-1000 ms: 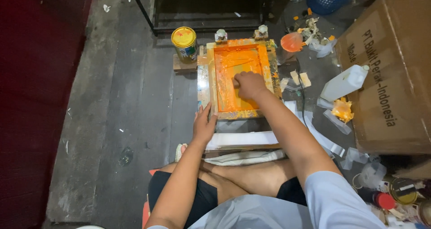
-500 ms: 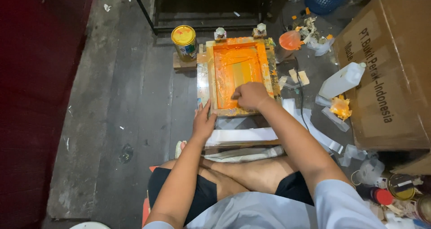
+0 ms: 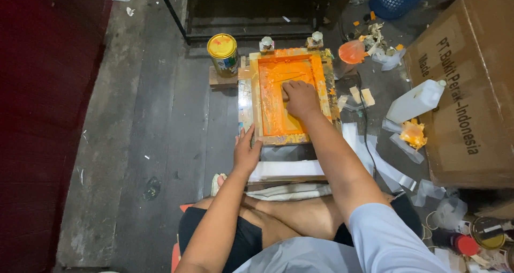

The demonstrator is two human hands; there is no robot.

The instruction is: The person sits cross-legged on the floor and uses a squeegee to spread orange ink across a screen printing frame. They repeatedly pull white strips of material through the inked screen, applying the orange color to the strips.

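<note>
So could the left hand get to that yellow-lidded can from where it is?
Probably yes. The left hand rests on the near corner of the printing frame, and the floor between it and the can shows nothing in the way.

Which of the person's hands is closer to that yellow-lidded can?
The left. The left hand rests on the near left corner of the orange printing frame, below the yellow-lidded can. The right hand lies inside the frame, farther right of it.

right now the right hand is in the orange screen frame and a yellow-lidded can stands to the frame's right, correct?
Not quite. The head view shows the right hand inside the orange screen frame, but the yellow-lidded can stands to the frame's left, not its right.
</note>
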